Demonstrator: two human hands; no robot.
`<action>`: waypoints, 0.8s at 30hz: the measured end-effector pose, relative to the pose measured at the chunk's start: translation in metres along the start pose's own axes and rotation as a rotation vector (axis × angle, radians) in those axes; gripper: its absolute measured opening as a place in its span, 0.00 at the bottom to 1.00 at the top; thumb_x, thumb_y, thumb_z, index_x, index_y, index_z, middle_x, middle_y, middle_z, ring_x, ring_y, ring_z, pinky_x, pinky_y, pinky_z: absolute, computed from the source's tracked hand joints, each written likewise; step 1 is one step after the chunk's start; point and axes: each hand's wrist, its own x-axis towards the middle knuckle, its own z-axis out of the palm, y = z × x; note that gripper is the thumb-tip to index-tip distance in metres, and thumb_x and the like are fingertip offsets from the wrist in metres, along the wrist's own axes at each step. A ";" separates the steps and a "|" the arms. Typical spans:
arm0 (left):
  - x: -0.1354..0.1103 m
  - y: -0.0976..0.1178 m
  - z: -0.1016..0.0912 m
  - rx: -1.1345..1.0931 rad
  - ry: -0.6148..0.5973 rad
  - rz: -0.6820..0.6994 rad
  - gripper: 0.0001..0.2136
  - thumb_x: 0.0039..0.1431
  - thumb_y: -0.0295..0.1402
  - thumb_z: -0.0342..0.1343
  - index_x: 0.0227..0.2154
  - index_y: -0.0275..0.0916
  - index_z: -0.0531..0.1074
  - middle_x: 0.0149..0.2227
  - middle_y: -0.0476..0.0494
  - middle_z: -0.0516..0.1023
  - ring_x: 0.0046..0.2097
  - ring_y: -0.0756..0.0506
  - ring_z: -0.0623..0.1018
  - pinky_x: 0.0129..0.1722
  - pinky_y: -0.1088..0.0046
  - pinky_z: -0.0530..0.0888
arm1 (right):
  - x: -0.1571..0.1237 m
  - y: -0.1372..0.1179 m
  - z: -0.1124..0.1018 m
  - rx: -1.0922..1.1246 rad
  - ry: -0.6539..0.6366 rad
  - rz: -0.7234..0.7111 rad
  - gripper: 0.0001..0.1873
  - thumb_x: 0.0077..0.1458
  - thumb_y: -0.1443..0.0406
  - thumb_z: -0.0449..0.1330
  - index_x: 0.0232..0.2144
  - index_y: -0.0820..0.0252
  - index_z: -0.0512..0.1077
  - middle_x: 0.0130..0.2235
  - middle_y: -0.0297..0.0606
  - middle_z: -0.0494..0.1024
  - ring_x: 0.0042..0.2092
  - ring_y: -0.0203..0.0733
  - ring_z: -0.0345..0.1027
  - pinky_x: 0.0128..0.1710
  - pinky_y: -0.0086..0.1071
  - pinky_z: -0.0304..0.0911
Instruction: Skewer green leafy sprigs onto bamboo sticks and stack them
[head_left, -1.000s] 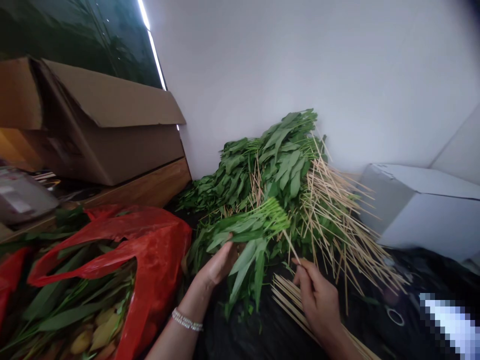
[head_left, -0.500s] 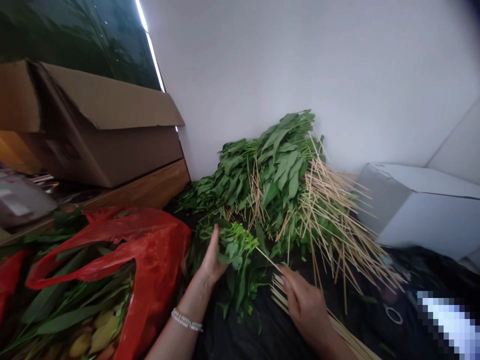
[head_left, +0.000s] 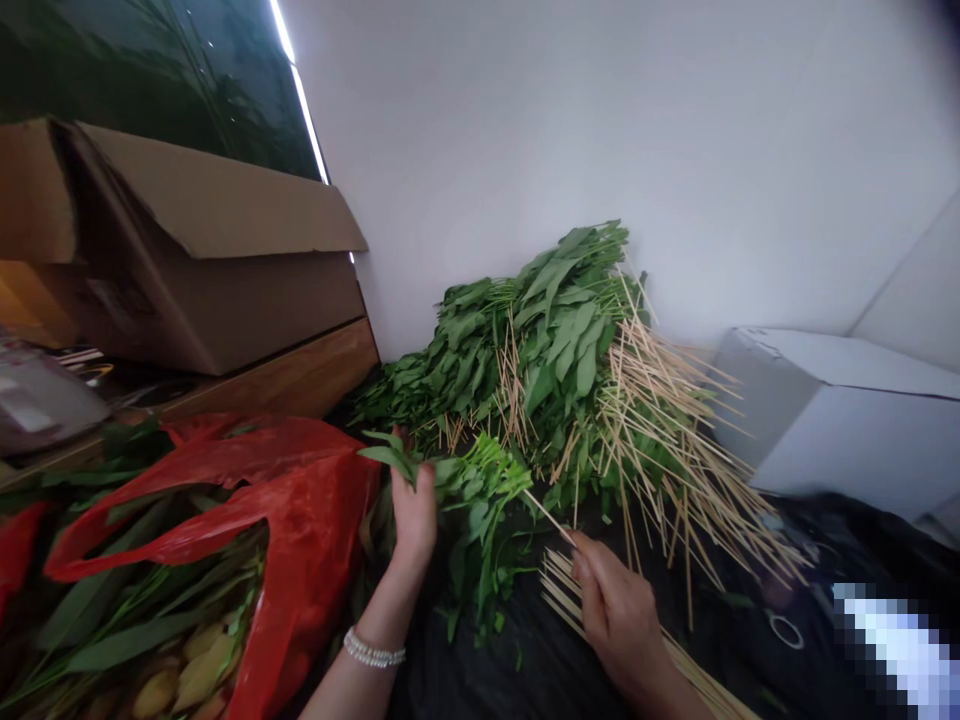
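Observation:
My right hand (head_left: 619, 600) pinches a thin bamboo skewer (head_left: 550, 514), which slants up to the left. At its far end sits a bunch of cut green stems (head_left: 495, 468) with leaves hanging below. Left of that bunch, my left hand (head_left: 415, 515), with a beaded bracelet at the wrist, has its fingers closed around some leafy greens (head_left: 390, 455); their leaf tips stick out to the left. The fingers are partly hidden behind the thumb and leaves. Under my right hand lie several loose skewers (head_left: 562, 590).
A heap of leafy greens on skewers (head_left: 562, 330) leans against the white wall. At left stands a red plastic bag (head_left: 300, 500) holding more leaves, with a cardboard box (head_left: 247, 300) behind it. A white box (head_left: 862, 420) is at right. Black plastic sheeting (head_left: 465, 680) lies underneath.
My left hand has moved left and up, away from the bunch on the skewer, with leaves now showing in its fingers. My right hand and skewer have barely shifted.

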 end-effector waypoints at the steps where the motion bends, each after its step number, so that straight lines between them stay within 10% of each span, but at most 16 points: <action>1: -0.004 0.002 0.002 0.039 -0.026 0.058 0.33 0.54 0.43 0.55 0.61 0.43 0.50 0.63 0.42 0.56 0.63 0.41 0.56 0.61 0.68 0.52 | 0.000 0.000 0.000 0.003 0.000 -0.001 0.15 0.60 0.69 0.46 0.48 0.60 0.66 0.40 0.41 0.76 0.39 0.39 0.73 0.38 0.30 0.67; 10: -0.004 -0.014 0.010 0.067 -0.098 -0.062 0.41 0.51 0.37 0.59 0.63 0.43 0.41 0.65 0.39 0.49 0.64 0.41 0.53 0.61 0.64 0.51 | 0.003 -0.006 -0.009 0.062 0.138 0.292 0.14 0.62 0.64 0.45 0.46 0.60 0.65 0.26 0.31 0.72 0.24 0.32 0.66 0.27 0.25 0.63; 24: -0.017 -0.037 0.010 0.592 -0.695 0.047 0.12 0.49 0.28 0.55 0.38 0.36 0.73 0.37 0.40 0.77 0.41 0.41 0.75 0.43 0.67 0.68 | 0.008 -0.016 -0.006 0.166 0.113 0.262 0.14 0.63 0.63 0.44 0.45 0.58 0.65 0.25 0.30 0.69 0.24 0.32 0.65 0.27 0.24 0.60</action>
